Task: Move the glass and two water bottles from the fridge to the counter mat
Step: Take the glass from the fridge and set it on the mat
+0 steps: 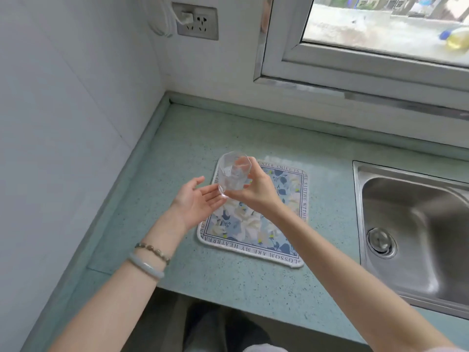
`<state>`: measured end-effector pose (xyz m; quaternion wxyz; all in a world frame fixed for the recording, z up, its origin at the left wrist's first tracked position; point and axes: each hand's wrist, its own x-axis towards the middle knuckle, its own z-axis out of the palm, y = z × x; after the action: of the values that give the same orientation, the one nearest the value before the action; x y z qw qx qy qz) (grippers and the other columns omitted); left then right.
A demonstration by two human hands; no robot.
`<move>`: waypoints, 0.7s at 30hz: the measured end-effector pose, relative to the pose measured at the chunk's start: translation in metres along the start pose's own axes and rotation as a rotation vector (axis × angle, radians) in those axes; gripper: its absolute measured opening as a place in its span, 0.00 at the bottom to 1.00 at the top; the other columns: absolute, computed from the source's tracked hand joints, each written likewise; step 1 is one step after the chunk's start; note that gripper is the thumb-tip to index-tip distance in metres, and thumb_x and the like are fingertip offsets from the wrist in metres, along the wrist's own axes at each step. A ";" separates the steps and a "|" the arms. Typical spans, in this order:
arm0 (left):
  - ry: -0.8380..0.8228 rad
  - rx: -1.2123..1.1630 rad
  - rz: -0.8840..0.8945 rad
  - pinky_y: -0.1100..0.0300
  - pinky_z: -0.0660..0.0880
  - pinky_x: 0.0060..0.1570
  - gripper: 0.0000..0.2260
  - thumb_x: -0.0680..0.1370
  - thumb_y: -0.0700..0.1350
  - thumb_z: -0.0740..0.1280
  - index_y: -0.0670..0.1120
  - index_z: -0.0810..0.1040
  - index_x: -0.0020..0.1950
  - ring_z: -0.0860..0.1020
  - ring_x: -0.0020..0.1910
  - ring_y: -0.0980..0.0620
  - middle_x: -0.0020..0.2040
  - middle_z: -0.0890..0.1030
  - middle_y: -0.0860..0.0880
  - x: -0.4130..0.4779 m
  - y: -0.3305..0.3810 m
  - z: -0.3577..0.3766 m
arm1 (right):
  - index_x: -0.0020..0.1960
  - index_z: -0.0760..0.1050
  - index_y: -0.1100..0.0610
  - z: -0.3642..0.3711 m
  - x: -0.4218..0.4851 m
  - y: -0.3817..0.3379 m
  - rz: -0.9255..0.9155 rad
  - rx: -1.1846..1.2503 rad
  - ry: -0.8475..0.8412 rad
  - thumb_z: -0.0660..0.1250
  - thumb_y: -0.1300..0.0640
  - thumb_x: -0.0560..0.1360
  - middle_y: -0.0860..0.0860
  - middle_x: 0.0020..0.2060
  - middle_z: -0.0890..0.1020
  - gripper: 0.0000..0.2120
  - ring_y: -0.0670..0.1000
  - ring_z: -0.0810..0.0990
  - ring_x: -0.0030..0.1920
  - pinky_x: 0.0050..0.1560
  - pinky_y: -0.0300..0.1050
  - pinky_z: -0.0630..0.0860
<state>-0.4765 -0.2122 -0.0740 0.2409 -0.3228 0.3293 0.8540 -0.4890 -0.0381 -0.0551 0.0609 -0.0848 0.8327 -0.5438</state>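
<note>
A clear faceted glass (232, 174) hangs tilted in the air above the far left corner of the floral counter mat (256, 224). My right hand (256, 191) grips it from the right side. My left hand (198, 199) is palm up with straight fingers, its fingertips right at the glass's base. The mat lies flat on the pale green counter (228, 283) and nothing stands on it. No water bottles and no fridge are in view.
A steel sink (416, 229) is sunk into the counter to the right of the mat. White tiled walls close off the left and back, with a wall socket (198, 21) up high. A window (368, 34) sits above the back edge.
</note>
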 end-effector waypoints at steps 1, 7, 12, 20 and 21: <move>0.020 -0.001 -0.008 0.50 0.79 0.49 0.20 0.81 0.49 0.58 0.32 0.73 0.59 0.78 0.54 0.41 0.54 0.78 0.37 0.008 0.002 -0.005 | 0.54 0.68 0.46 0.006 0.005 0.005 0.010 0.002 -0.004 0.78 0.55 0.62 0.30 0.43 0.79 0.26 0.34 0.78 0.45 0.39 0.33 0.76; 0.090 0.023 -0.044 0.53 0.72 0.59 0.22 0.82 0.50 0.57 0.33 0.70 0.66 0.75 0.60 0.44 0.63 0.74 0.38 0.043 0.009 -0.017 | 0.57 0.67 0.43 0.039 0.021 0.036 0.062 -0.019 0.013 0.75 0.52 0.63 0.24 0.49 0.74 0.27 0.31 0.75 0.46 0.41 0.36 0.76; 0.112 0.115 -0.023 0.56 0.67 0.67 0.23 0.82 0.50 0.55 0.33 0.69 0.69 0.70 0.68 0.45 0.68 0.72 0.37 0.054 0.013 -0.026 | 0.60 0.67 0.46 0.057 0.029 0.056 0.138 0.002 0.029 0.77 0.55 0.64 0.25 0.48 0.76 0.29 0.32 0.77 0.48 0.44 0.29 0.74; 0.098 0.230 -0.047 0.53 0.62 0.73 0.25 0.84 0.51 0.52 0.34 0.64 0.73 0.68 0.71 0.45 0.71 0.70 0.38 0.070 0.012 -0.034 | 0.61 0.68 0.48 0.069 0.034 0.073 0.201 0.009 0.033 0.76 0.61 0.65 0.32 0.46 0.78 0.29 0.28 0.76 0.48 0.43 0.21 0.69; 0.096 0.244 -0.049 0.53 0.62 0.73 0.25 0.84 0.51 0.52 0.34 0.64 0.73 0.68 0.71 0.45 0.71 0.70 0.38 0.071 0.012 -0.035 | 0.63 0.68 0.51 0.071 0.034 0.074 0.200 0.007 0.033 0.76 0.62 0.65 0.33 0.47 0.77 0.30 0.27 0.76 0.49 0.43 0.21 0.68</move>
<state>-0.5184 -0.2309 -0.1400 0.2831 -0.3394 0.4339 0.7851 -0.5146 -0.0793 -0.1517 0.1015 0.0079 0.8360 -0.5392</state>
